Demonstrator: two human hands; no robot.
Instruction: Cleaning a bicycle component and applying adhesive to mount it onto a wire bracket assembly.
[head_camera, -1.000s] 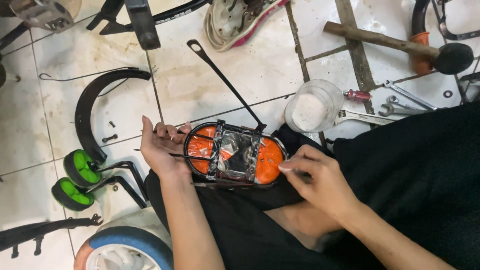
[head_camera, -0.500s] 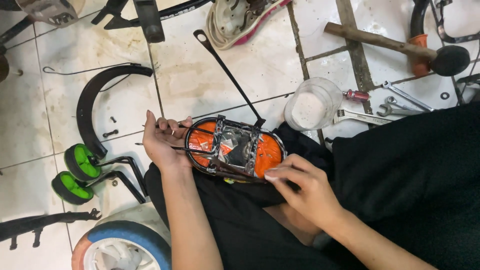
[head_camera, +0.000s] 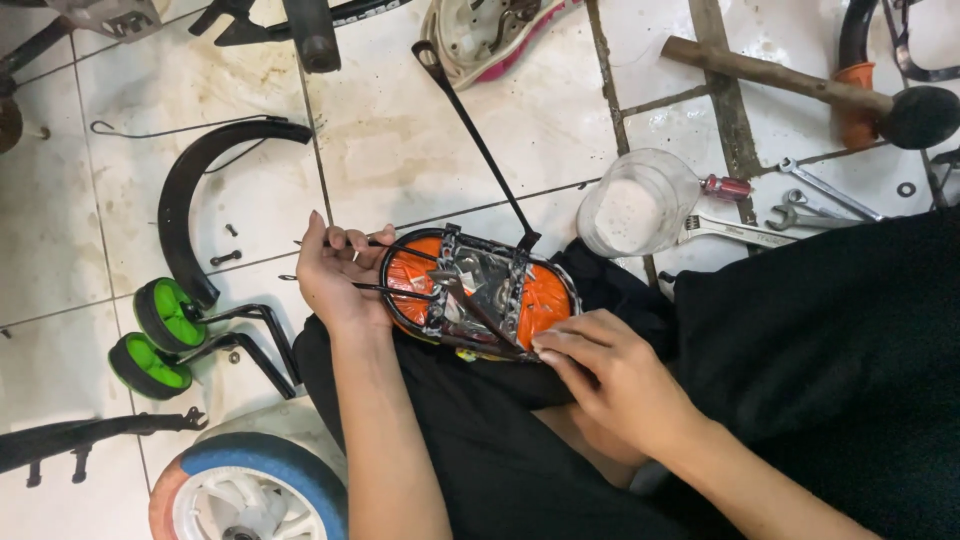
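An orange oval bicycle part in a black wire frame (head_camera: 480, 290) rests on my lap, which is covered in black cloth. A long black rod (head_camera: 475, 135) runs from its frame up across the tiles. My left hand (head_camera: 335, 270) grips the part's left end, fingers curled over the rim and thin wire stays. My right hand (head_camera: 600, 375) pinches the frame's lower right edge with its fingertips.
On the tiled floor lie a black mudguard (head_camera: 200, 190), two green training wheels (head_camera: 155, 335), a blue-tyred wheel (head_camera: 255, 490), a clear plastic cup (head_camera: 640, 205), wrenches (head_camera: 800, 205), a hammer (head_camera: 800, 85), a shoe (head_camera: 490, 30) and loose screws (head_camera: 225, 245).
My right hand has slid left along the lower edge of the frame to its bottom rim. My left hand keeps its grip on the left end.
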